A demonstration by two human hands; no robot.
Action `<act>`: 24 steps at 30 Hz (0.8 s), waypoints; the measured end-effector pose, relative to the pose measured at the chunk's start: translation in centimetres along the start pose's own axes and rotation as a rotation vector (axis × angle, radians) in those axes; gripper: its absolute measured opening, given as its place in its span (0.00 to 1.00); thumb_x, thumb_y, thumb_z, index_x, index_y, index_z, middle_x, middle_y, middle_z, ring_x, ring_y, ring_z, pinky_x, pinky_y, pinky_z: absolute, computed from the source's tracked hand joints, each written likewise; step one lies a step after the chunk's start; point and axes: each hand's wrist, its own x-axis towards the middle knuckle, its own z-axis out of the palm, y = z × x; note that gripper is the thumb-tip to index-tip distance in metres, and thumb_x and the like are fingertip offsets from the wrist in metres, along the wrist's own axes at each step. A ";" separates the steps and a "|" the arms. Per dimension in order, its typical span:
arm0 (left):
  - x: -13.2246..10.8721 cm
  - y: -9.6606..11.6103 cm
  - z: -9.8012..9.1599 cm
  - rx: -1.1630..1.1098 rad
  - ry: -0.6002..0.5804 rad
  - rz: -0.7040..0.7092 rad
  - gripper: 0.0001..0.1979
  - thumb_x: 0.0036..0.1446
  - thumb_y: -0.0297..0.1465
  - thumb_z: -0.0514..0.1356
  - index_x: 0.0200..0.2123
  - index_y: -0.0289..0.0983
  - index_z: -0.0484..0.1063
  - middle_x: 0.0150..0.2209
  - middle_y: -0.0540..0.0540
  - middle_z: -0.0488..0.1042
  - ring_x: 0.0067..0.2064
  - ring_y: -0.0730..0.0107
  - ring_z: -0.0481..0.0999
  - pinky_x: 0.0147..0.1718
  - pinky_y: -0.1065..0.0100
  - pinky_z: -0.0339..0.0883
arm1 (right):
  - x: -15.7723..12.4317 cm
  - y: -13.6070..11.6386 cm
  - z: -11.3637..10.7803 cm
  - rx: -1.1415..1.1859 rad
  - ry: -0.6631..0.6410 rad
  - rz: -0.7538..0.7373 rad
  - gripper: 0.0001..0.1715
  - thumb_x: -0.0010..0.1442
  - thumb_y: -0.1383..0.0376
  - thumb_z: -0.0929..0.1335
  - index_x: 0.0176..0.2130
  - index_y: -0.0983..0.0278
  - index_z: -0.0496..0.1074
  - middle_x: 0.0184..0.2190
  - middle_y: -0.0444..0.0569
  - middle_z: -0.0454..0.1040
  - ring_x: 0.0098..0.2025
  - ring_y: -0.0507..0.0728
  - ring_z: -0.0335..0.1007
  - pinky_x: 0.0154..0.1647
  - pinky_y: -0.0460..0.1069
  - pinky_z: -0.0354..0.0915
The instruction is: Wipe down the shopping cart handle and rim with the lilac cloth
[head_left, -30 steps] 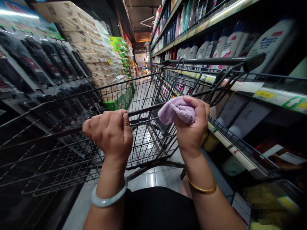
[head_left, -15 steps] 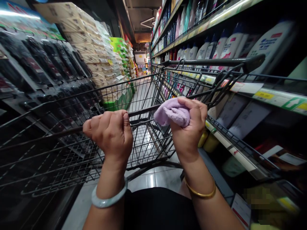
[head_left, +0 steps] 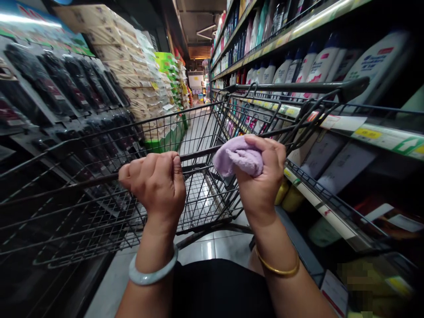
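A black wire shopping cart (head_left: 198,154) stands crosswise in front of me, its thick push handle (head_left: 353,89) at the upper right. My left hand (head_left: 155,183) is closed in a fist around the near top rail, knuckles up, with a pale stone bangle on the wrist. Further right along the same rail, my right hand (head_left: 266,176) grips a crumpled lilac cloth (head_left: 233,152). The cloth covers part of the rail there, and I cannot see whether the fingers also wrap the metal. A gold bangle circles that wrist. The cart's basket shows bare wire mesh.
Shelves with shampoo bottles (head_left: 318,66) and price strips (head_left: 394,139) run close along the right. On the left hang dark packaged goods (head_left: 43,84), beside tall stacks of wrapped packs (head_left: 115,57). A tiled aisle floor (head_left: 195,128) stretches ahead between them.
The surroundings and cart have shifted slightly to the right in view. My left hand has moved slightly right with the rail; both grips look the same.
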 end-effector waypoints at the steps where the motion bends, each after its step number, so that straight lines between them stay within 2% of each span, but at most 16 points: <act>1: 0.0 0.0 0.0 0.003 0.006 0.007 0.15 0.76 0.39 0.54 0.41 0.42 0.78 0.35 0.45 0.78 0.42 0.53 0.69 0.53 0.52 0.51 | -0.2 -0.4 0.2 0.002 -0.040 0.006 0.18 0.63 0.62 0.75 0.53 0.58 0.79 0.50 0.52 0.77 0.56 0.63 0.73 0.61 0.62 0.71; 5: 0.0 -0.2 0.1 0.012 0.018 0.028 0.14 0.76 0.38 0.54 0.41 0.43 0.77 0.35 0.45 0.78 0.41 0.53 0.69 0.52 0.52 0.51 | -1.4 -2.7 1.0 0.030 -0.346 -0.075 0.20 0.62 0.64 0.76 0.54 0.56 0.80 0.50 0.50 0.77 0.53 0.61 0.74 0.57 0.58 0.73; 7: 0.0 -0.2 0.1 0.009 0.018 0.033 0.14 0.76 0.38 0.54 0.41 0.42 0.78 0.35 0.45 0.79 0.41 0.54 0.69 0.52 0.52 0.51 | -1.3 -2.8 0.9 0.035 -0.397 -0.121 0.20 0.62 0.64 0.75 0.54 0.56 0.80 0.50 0.51 0.77 0.52 0.61 0.74 0.57 0.58 0.73; 13: 0.0 0.1 0.1 -0.012 0.029 0.030 0.12 0.76 0.37 0.55 0.41 0.43 0.77 0.36 0.46 0.78 0.42 0.55 0.69 0.52 0.52 0.51 | 0.5 0.2 -0.5 -0.028 -0.062 -0.050 0.18 0.64 0.58 0.75 0.52 0.58 0.80 0.49 0.52 0.78 0.55 0.64 0.74 0.59 0.63 0.72; 15: -0.1 0.3 0.0 -0.022 0.034 0.017 0.12 0.76 0.37 0.55 0.40 0.43 0.77 0.35 0.46 0.78 0.41 0.55 0.68 0.51 0.52 0.51 | 0.3 0.1 -0.3 -0.036 -0.081 -0.032 0.18 0.63 0.59 0.75 0.52 0.57 0.80 0.49 0.52 0.78 0.54 0.63 0.74 0.59 0.63 0.73; 20: -0.1 0.5 -0.1 -0.030 0.021 -0.014 0.14 0.76 0.37 0.54 0.39 0.42 0.77 0.36 0.45 0.79 0.43 0.55 0.69 0.52 0.51 0.52 | -0.9 -1.7 0.6 -0.004 -0.319 -0.103 0.18 0.62 0.61 0.75 0.53 0.57 0.81 0.48 0.51 0.77 0.53 0.62 0.75 0.58 0.61 0.73; 22: -0.1 0.6 -0.1 -0.024 0.028 -0.009 0.13 0.76 0.36 0.55 0.39 0.42 0.76 0.36 0.46 0.79 0.42 0.56 0.69 0.52 0.52 0.52 | -0.6 -1.4 0.3 0.007 -0.272 -0.093 0.18 0.63 0.60 0.75 0.52 0.58 0.82 0.48 0.51 0.78 0.53 0.63 0.75 0.57 0.61 0.73; 24: -0.1 0.7 -0.1 -0.023 0.037 -0.004 0.12 0.76 0.35 0.55 0.39 0.42 0.76 0.35 0.47 0.78 0.42 0.56 0.69 0.52 0.53 0.52 | -0.1 -0.5 0.0 0.002 -0.136 -0.067 0.17 0.63 0.59 0.76 0.51 0.61 0.82 0.47 0.53 0.80 0.53 0.63 0.76 0.57 0.62 0.73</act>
